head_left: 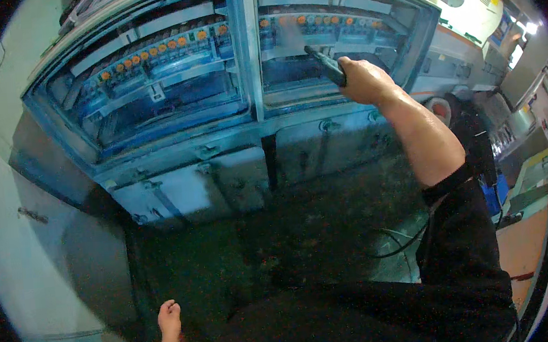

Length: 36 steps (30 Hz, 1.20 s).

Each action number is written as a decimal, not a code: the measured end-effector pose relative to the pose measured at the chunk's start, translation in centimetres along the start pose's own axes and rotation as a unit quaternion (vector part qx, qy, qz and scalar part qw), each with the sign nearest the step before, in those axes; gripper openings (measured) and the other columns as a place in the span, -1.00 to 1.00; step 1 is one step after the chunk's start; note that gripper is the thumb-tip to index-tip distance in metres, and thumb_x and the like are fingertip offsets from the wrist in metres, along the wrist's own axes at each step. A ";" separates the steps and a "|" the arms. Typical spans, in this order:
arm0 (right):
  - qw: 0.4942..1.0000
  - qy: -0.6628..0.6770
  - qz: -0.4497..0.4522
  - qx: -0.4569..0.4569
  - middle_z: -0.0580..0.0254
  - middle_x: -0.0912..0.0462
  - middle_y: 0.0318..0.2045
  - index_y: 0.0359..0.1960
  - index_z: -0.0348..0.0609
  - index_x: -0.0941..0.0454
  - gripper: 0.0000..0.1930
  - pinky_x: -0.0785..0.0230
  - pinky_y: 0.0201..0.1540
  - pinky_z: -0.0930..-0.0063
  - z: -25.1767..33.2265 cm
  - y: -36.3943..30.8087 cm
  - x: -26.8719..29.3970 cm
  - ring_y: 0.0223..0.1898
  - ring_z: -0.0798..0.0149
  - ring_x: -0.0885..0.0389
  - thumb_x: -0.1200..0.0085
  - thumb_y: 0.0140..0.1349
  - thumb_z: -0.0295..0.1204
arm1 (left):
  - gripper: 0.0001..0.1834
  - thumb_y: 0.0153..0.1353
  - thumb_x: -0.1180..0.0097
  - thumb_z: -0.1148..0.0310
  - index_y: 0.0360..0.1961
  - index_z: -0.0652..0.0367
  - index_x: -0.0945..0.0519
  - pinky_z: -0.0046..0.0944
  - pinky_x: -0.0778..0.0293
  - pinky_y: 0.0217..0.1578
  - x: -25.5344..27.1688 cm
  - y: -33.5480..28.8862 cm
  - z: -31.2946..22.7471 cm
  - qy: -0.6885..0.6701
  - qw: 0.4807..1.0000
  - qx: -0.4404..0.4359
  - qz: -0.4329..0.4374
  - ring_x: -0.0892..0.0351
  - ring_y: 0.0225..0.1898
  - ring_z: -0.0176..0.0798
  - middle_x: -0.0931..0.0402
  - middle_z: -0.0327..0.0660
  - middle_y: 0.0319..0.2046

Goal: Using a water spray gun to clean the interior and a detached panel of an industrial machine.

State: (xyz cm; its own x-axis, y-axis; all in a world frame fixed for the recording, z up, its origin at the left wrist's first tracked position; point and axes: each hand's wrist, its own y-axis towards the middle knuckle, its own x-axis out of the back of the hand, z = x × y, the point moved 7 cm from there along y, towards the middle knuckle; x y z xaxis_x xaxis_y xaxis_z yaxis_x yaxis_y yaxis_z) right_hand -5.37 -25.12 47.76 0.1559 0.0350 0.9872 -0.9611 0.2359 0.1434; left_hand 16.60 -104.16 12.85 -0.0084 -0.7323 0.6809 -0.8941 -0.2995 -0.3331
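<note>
Stretched out ahead, my right hand [365, 81] is closed around a dark, slim tool [326, 65] that looks like a spray gun. Its narrow tip points up and left at the right-hand opening of a large blue machine cabinet [253, 55]. A pale blurred streak [289, 36] shows just beyond the tip, like a jet of spray. Inside both openings runs a row of round orange parts [171, 44], mounted on a bar. Low at the left, my left hand [169, 320] hangs with its fingers curled in and nothing visible in them, away from the machine.
Latched panels [165, 197] line the cabinet below the openings. A dark hose [401, 249] curves over the dark floor [229, 259] on the right. A pale wall [21, 258] stands close on the left. More equipment and bright lamps [531, 28] are at the far right.
</note>
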 end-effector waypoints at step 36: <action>0.996 -0.078 0.030 -0.031 -0.20 -0.68 -0.20 0.06 -0.16 -0.42 -0.52 -0.46 -0.06 -0.06 36.3 6.1 -2.5 -0.08 -0.24 -0.63 -0.15 0.07 -0.33 | -0.65 0.18 -0.25 0.31 -0.07 0.31 -0.61 -0.16 -0.52 -0.06 27.9 9.0 27.7 0.089 0.993 0.061 -0.046 -0.65 -0.15 -0.10 -0.66 -0.03 -0.19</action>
State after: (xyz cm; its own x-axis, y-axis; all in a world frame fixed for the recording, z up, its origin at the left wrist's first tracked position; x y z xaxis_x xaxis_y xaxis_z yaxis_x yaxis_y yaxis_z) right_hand -19.87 -59.00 48.68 0.0564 -0.0988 0.9935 -0.9507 0.2986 0.0837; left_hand 20.75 -144.23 10.78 -0.0179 -0.5823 0.8128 -0.8340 -0.4397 -0.3333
